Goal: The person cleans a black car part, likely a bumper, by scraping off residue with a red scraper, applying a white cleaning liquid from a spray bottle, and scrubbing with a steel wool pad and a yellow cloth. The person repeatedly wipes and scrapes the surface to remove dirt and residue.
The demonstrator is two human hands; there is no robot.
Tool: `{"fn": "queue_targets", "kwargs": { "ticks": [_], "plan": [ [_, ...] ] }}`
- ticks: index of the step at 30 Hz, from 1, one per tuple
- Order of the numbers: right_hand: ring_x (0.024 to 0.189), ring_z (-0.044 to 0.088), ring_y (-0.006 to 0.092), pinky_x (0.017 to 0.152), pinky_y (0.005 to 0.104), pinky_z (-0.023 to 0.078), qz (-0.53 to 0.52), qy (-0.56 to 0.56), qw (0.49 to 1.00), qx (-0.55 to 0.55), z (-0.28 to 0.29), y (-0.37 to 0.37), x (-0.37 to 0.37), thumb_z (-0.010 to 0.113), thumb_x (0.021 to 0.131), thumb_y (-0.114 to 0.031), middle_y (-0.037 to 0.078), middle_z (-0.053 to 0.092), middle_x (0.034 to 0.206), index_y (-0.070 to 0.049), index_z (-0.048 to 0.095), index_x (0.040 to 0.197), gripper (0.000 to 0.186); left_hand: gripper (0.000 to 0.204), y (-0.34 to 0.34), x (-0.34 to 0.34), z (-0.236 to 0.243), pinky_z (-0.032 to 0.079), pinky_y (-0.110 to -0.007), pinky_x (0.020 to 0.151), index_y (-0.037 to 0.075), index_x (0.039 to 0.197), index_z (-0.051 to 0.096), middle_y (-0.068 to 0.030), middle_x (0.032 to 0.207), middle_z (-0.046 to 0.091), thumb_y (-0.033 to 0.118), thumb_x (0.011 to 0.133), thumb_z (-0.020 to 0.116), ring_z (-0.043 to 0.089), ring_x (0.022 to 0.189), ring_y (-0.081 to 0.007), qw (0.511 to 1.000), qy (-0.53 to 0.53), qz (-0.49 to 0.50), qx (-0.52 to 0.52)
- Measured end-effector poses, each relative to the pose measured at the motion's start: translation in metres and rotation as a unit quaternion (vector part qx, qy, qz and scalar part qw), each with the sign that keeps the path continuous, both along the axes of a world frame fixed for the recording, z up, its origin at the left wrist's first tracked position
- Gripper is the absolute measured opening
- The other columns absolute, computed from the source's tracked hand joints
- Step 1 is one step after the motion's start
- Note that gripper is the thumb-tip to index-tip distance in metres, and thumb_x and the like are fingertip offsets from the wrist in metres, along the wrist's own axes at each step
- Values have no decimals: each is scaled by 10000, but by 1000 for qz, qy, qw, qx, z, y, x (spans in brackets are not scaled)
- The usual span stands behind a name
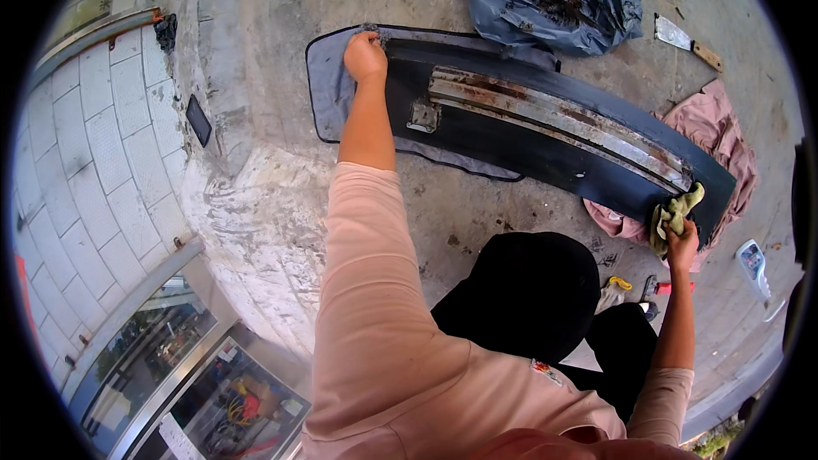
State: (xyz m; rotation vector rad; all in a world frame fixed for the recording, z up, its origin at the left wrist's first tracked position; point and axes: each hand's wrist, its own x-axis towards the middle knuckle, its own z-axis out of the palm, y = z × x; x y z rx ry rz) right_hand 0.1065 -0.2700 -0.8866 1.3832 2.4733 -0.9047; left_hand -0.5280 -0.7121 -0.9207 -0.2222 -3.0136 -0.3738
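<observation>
The long, curved dark panel point(511, 146), bearing a rust-stained metal strip point(554, 112), lies on the ground across a black-edged grey mat point(328, 77) and pink fabric point(720, 119), which probably spare its face from the concrete point(443, 213). At its right end the right hand point(682, 247) grips a bunched yellow-green cloth point(677, 211); the left hand point(366, 55) bends its fingers at the far left corner, perhaps to steady it, though I cannot tell what they hold. A blue-grey plastic bag point(596, 17) crowds the far edge, leaving more room nearer the person's black-clad knee point(537, 290).
</observation>
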Motion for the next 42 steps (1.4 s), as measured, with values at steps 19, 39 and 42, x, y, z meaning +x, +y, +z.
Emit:
{"fn": "queue_targets", "kwargs": {
  "ticks": [19, 39, 42],
  "plan": [
    [876, 667, 276, 842, 359, 503, -36, -10, 999, -27, -9, 3, 12, 804, 794, -129, 138, 682, 959, -8, 728, 1094, 332, 43, -5, -13, -4, 549, -426, 731, 79, 809, 751, -103, 879, 701, 101, 774, 760, 683, 813, -328, 997, 26, -72, 25],
    [850, 662, 320, 802, 397, 508, -23, -44, 999, -17, -2, 3, 4, 830, 761, -186, 157, 676, 934, -38, 742, 1056, 342, 129, 12, 52, -4, 553, -358, 839, 59, 947, 766, -87, 1015, 734, 43, 825, 728, 701, 944, -273, 979, 20, -156, 127],
    [911, 645, 367, 825, 421, 504, 6, -46, 999, 5, 11, 1, -4, 836, 728, -188, 175, 655, 947, -42, 737, 1048, 365, 138, -1, 99, -8, 534, -375, 853, 19, 975, 744, -123, 1003, 708, 53, 843, 724, 679, 936, -311, 993, 7, -66, 100]
  ]
}}
